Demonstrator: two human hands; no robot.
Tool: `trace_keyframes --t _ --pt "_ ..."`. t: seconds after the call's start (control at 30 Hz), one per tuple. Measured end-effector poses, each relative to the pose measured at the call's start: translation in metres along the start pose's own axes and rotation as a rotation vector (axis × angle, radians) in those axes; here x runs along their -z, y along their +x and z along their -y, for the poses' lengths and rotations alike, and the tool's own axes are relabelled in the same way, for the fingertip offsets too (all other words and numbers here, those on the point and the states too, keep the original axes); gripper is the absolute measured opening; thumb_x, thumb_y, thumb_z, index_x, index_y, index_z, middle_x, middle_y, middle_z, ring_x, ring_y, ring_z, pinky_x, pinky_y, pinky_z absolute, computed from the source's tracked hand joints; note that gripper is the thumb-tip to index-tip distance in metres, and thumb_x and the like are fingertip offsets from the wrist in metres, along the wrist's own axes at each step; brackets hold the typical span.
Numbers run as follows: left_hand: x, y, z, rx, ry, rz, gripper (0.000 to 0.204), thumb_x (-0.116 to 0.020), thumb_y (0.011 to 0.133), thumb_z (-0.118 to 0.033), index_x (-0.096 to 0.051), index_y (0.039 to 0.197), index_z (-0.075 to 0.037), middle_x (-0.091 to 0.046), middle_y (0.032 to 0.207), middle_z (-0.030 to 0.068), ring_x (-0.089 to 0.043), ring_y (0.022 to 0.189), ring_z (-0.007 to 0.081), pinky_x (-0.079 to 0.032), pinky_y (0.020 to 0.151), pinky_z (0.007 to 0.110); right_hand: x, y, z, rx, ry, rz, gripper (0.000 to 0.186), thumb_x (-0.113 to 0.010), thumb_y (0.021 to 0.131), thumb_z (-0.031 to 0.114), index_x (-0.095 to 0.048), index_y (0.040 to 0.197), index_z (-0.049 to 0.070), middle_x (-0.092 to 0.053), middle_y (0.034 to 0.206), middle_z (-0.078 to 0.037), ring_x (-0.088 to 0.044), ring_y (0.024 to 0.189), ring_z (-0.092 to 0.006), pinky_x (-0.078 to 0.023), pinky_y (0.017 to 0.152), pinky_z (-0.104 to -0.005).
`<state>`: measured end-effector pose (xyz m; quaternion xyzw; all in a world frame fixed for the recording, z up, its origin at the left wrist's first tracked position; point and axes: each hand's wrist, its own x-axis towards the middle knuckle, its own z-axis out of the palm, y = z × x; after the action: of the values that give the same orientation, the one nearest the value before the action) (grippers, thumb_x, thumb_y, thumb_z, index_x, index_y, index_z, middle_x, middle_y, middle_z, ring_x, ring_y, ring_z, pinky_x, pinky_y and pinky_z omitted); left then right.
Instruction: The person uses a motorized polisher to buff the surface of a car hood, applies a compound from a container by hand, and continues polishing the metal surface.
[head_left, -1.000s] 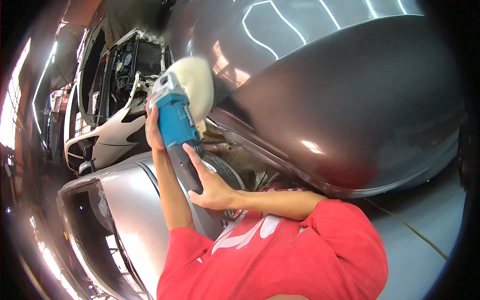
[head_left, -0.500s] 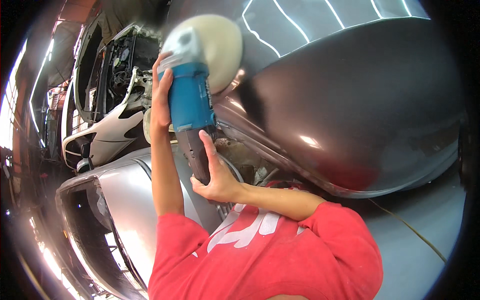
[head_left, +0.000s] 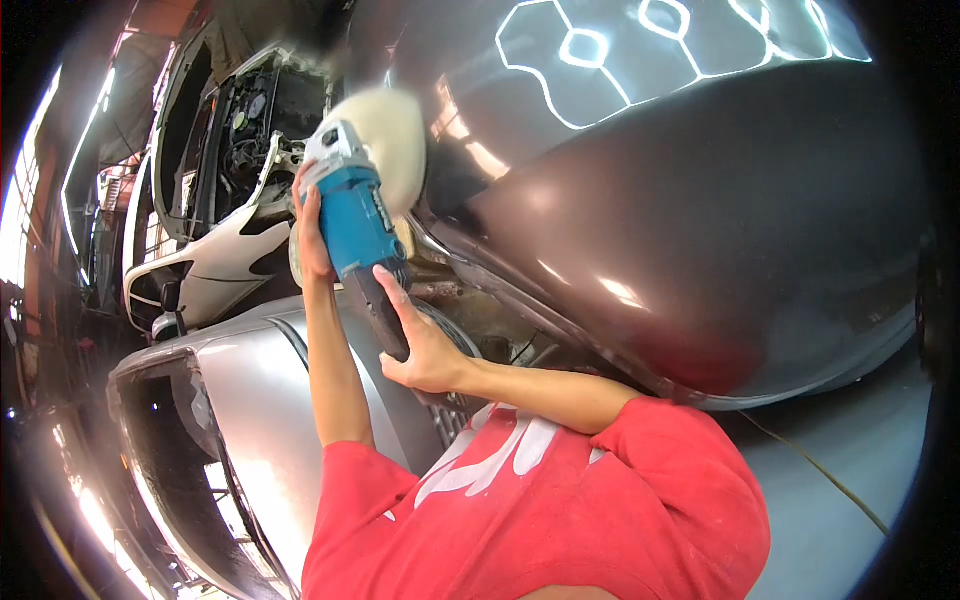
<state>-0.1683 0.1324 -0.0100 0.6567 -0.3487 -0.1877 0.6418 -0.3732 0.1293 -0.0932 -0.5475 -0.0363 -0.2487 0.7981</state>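
Beside cropped dark bodywork (head_left: 690, 220), left hand (head_left: 315, 245) and right hand (head_left: 430, 355), partly hidden, curl round the polisher (head_left: 350, 220).

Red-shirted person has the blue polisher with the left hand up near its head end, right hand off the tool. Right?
One error: the right hand isn't off the tool. The head view shows it on the dark rear handle of the blue polisher. Left hand near the head end and red shirt stand.

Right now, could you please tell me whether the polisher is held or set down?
Held: the polisher has the left hand against its blue body, right hand around its handle.
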Motion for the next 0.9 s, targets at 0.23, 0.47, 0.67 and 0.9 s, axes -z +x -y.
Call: trace_keyframes --t 0.23,0.47,0.67,0.9 --pt "-0.103 0.050 -0.059 -0.017 0.006 0.220 0.049 -0.051 0.104 -0.032 -0.042 0.146 -0.009 -0.055 0.136 0.0118 -0.058 0.121 0.0219 -0.048 0.102 0.035 0.027 -0.002 0.072 0.104 -0.004 -0.211 0.112 -0.064 0.078 -0.003 0.006 0.163 0.018 -0.033 0.149 -0.018 -0.052 0.115 -0.0230 -0.045 0.097 -0.0348" --pt "-0.193 0.068 -0.112 -0.039 0.021 0.453 0.050 -0.051 0.102 -0.034 -0.051 0.143 -0.006 -0.052 0.141 0.0141 -0.052 0.124 0.0218 -0.041 0.107 0.035 0.059 -0.012 0.160 0.158 -0.013 -0.323 0.115 -0.063 0.077 -0.005 0.011 0.162 0.021 -0.037 0.143 -0.017 -0.052 0.108 -0.0226 -0.047 0.093 -0.0343" --pt "-0.146 0.055 -0.077 0.072 -0.034 0.319 0.056 -0.054 0.101 -0.043 -0.046 0.144 -0.008 -0.056 0.135 0.0107 -0.059 0.120 0.0211 -0.047 0.104 0.035 0.046 -0.027 0.165 0.025 0.005 -0.250 0.112 -0.063 0.077 0.002 0.009 0.162 0.018 -0.042 0.142 -0.033 -0.053 0.126 -0.0430 -0.039 0.108 -0.0400" --pt "-0.045 -0.011 -0.035 0.335 -0.251 0.007 0.054 -0.047 0.103 -0.046 -0.051 0.140 -0.007 -0.062 0.125 0.0161 -0.067 0.104 0.0264 -0.058 0.091 0.041 0.024 -0.027 0.143 -0.213 0.019 0.029 0.109 -0.062 0.079 0.001 0.006 0.163 0.016 -0.021 0.162 -0.023 -0.033 0.144 -0.0316 -0.032 0.114 -0.0347"
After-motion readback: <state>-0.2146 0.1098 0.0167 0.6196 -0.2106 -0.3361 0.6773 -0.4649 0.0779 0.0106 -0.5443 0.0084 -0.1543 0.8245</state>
